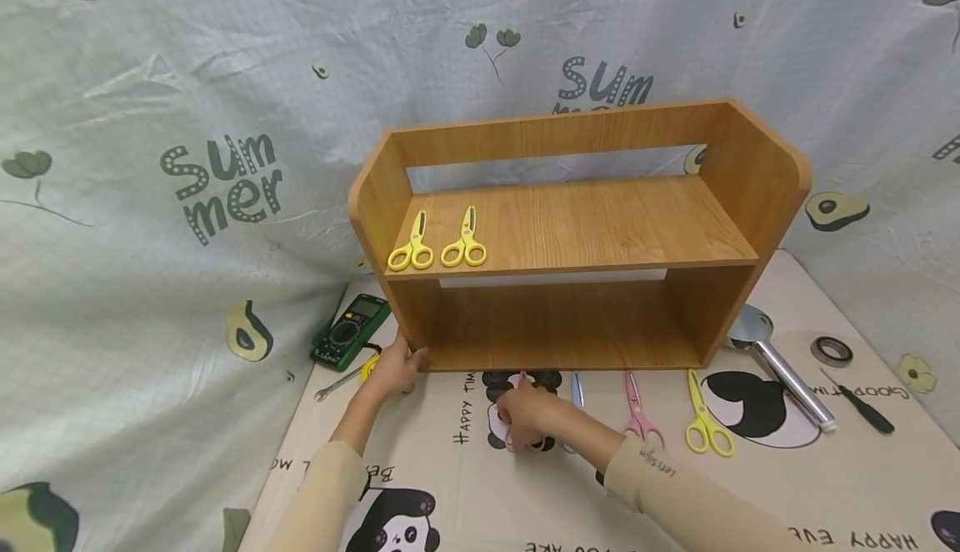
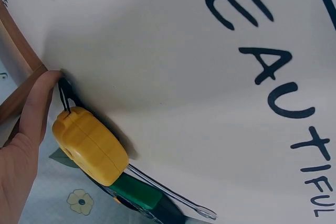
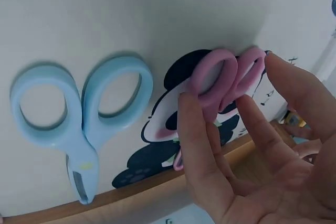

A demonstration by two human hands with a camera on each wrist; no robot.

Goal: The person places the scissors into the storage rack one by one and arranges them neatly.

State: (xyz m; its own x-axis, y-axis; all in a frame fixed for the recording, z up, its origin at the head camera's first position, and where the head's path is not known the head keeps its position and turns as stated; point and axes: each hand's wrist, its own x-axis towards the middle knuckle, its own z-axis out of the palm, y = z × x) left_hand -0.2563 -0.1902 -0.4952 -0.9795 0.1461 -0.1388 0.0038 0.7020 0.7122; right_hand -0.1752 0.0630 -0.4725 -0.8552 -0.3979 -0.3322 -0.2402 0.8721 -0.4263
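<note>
**Right hand closes on pink scissors below the wooden shelf**

While the wooden shelf (image 1: 577,235) stands on the printed mat (image 1: 750,502) with two yellow scissors (image 1: 438,243) lying side by side on its upper board, the person's left hand (image 1: 396,368) rests against its lower left corner, fingers straight along the wood and holding nothing. Just beside that hand lie a green multimeter (image 1: 348,331), a yellow tape measure (image 2: 89,145) and a slim wrench (image 2: 173,195).

Out in front of the shelf, the right hand (image 1: 525,414) is on a pair of pink scissors (image 3: 223,80) lying flat on the mat. The wrist view shows its fingers (image 3: 202,145) spread and lightly curled, fingertips against the pink handle loops but not yet through them; whether the thumb pinches from beneath cannot be told. Blue scissors (image 3: 84,119) lie just beside, apart from the pink pair.

As a judgement, the grip looks shallow: fingertips on smooth loops could let the scissors slide or swing open on lifting. A wide reach might also nudge the blue pair, and a push from the left hand could shift the shelf.
</note>
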